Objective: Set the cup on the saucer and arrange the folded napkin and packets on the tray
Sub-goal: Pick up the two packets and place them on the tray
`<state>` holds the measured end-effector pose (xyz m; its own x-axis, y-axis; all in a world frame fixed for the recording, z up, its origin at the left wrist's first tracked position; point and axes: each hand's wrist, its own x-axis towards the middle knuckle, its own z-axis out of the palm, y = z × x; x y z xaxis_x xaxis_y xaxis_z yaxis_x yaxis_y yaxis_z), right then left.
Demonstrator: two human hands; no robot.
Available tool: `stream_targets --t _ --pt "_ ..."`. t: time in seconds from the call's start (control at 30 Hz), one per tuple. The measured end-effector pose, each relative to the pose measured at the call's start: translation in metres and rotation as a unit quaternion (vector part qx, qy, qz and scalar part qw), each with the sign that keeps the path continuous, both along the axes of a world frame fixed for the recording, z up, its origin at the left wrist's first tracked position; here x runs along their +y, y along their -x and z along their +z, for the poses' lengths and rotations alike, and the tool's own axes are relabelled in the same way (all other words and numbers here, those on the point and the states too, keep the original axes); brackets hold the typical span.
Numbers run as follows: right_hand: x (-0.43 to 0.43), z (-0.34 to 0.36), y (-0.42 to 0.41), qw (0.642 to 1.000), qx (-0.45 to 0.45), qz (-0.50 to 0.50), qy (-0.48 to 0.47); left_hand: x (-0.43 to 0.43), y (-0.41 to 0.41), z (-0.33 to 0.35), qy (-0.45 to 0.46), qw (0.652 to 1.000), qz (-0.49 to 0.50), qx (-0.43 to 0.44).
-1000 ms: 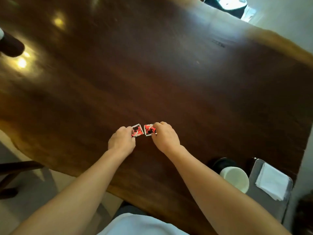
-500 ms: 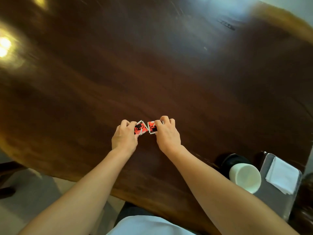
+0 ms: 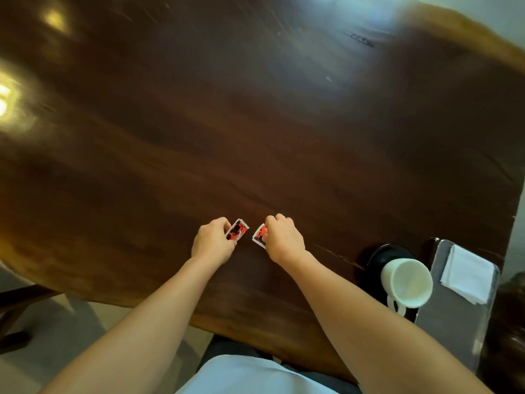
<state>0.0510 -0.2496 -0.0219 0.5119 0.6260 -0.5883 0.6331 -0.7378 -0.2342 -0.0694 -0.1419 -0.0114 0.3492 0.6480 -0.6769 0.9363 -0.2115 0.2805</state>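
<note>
Head view, your left hand: your left hand is low over the table, knuckles up, and its fingers are curled in, pinching the near edge of the left packet.
Left packet: red, black and white, tilted on a slant, most of its face showing past your fingertips. You cannot tell whether it is lifted off the wood or lying on it.
Your right hand: your right hand mirrors it, its fingers bent over and grasping the right packet.
Right packet: same colours, half hidden under your hand, with a narrow gap of bare wood between it and the left one.
Cup: the white cup stands upright on your right, mouth open to you and handle turned toward you, well apart from both hands.
Saucer: the dark saucer shows under and behind the cup. Whether the cup sits square on it is hard to tell.
Tray: the grey tray lies just beside the cup, at the table's right end.
Napkin: the folded white napkin lies flat on the tray's far half.
Table: dark glossy wood, with lamp glare at far left.
</note>
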Motion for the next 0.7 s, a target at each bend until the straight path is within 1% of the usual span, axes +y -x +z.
stream_targets --t 0.07,0.1,0.13,0.2,0.23,0.3,0.37,0.43,0.47,0.63,0.7 --pt "-0.012 0.008 -0.005 0.992 0.083 -0.088 0.024 -0.007 0.002 0.004 0.050 0.997 0.051 -0.025" --pt "-0.018 0.013 -0.008 0.981 0.128 -0.148 0.018 -0.011 0.001 0.008 0.077 0.992 0.089 -0.042" --pt "-0.024 0.019 -0.011 0.961 0.173 -0.214 0.000 -0.016 -0.001 0.013 0.100 0.985 0.127 -0.060" --pt "-0.036 0.035 -0.016 0.906 0.255 -0.334 -0.044 -0.026 -0.007 0.023 0.132 0.970 0.176 -0.099" --pt "-0.042 0.044 -0.019 0.877 0.291 -0.377 -0.063 -0.032 -0.012 0.029 0.149 0.964 0.187 -0.118" --pt "-0.057 0.058 -0.025 0.833 0.343 -0.421 -0.103 -0.046 -0.025 0.042 0.200 0.948 0.198 -0.150" --pt "-0.075 0.070 -0.032 0.798 0.366 -0.456 -0.147 -0.061 -0.037 0.056 0.264 0.930 0.187 -0.173" --pt "-0.096 0.079 -0.039 0.761 0.375 -0.493 -0.195 -0.080 -0.049 0.069 0.307 0.920 0.158 -0.183" --pt "-0.108 0.082 -0.043 0.748 0.374 -0.505 -0.214 -0.090 -0.055 0.076 0.322 0.917 0.145 -0.185" --pt "-0.176 0.096 -0.058 0.726 0.349 -0.529 -0.267 -0.154 -0.074 0.098 0.396 0.896 0.085 -0.179" --pt "-0.207 0.102 -0.063 0.719 0.353 -0.524 -0.289 -0.187 -0.081 0.103 0.405 0.891 0.083 -0.190"
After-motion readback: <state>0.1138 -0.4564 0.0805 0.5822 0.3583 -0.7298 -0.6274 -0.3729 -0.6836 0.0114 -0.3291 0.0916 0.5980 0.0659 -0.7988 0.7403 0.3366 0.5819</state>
